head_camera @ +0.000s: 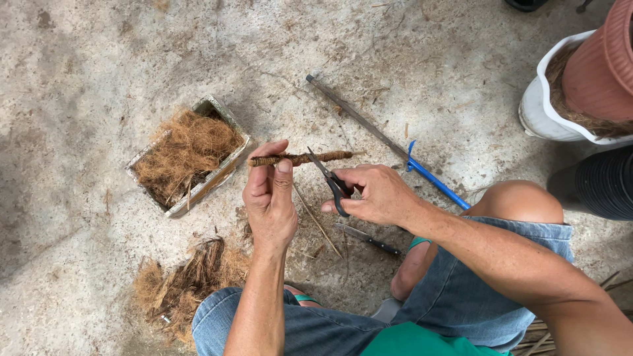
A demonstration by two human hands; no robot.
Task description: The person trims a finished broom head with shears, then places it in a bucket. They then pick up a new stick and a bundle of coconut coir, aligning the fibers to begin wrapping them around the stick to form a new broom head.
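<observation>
Left hand (269,198): fingers pinched shut on the left end of a thin fibre-wrapped stick (300,158), thumb and forefinger tips clamping it, stick held roughly level above the floor. Right hand (376,194): fingers closed through the handles of small black scissors (330,179); blades point up-left, tips touching or just at the stick near its middle. Whether the blades are parted is too small to tell.

Step in hand, as I judge it: trimming loose fibre off the wrapped stick w/ the scissors, stick steadied by the left hand. Next move calls for a steady left grip, blades kept along the wrap rather than across it so the binding isn't cut, and prob. a turn of the stick to reach the other side.

Outward: a dark-handled knife (368,238) lies on the concrete floor (86,59) just below the right hand. A long thin rod w/ a blue end (389,142) lies diagonally beyond the hands. Left of them, a small box of brown coconut-type fibre (188,158); nearer the knee, a loose fibre pile (188,280). Top right, a white pot (554,112) w/ fibre and a pinkish pot (603,62) set in it. Person squats, denim shorts.
</observation>
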